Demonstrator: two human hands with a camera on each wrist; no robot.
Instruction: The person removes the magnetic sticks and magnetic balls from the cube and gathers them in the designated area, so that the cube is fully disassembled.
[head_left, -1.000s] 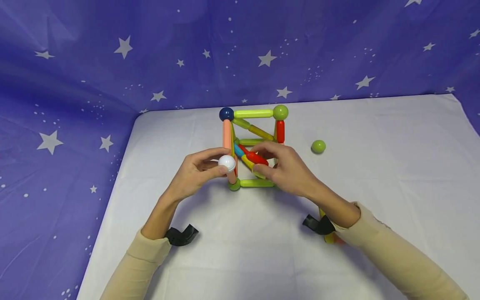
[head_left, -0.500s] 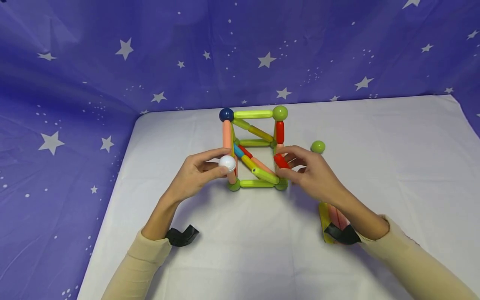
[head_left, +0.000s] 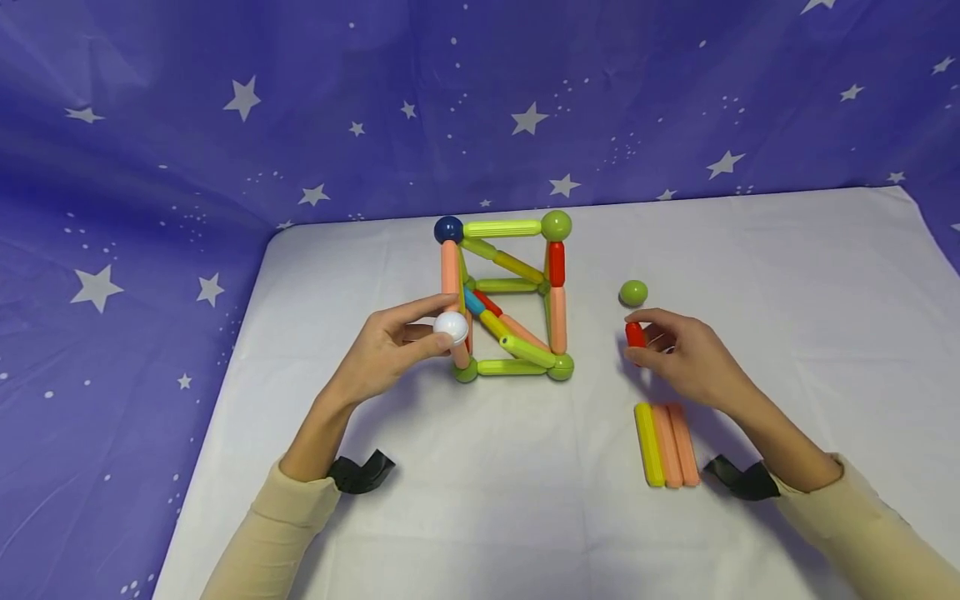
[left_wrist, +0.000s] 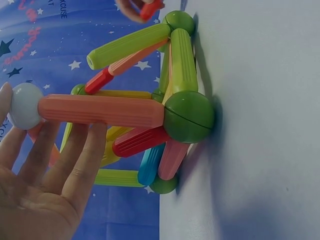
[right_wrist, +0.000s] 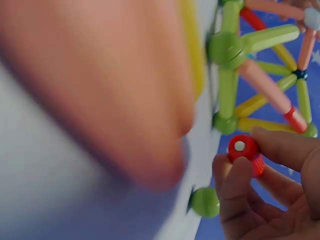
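My left hand pinches a white ball on top of an upright salmon magnetic rod at the front left corner of a frame of magnetic rods and balls. Green balls sit at the frame's base, and a dark blue ball tops its back left corner. From the front right green ball, a lime rod slants up with its other end free. Right of the frame, my right hand holds a short red magnetic rod between thumb and fingers, above the cloth.
A loose green ball lies just beyond my right hand. Nearer to me, one yellow rod and two salmon rods lie side by side. White cloth covers the table; behind it hangs a blue curtain with stars.
My right hand has moved right, away from the frame, with the red rod in its fingers. The slanting lime rod and the loose rods have come into view. My left hand keeps its place.
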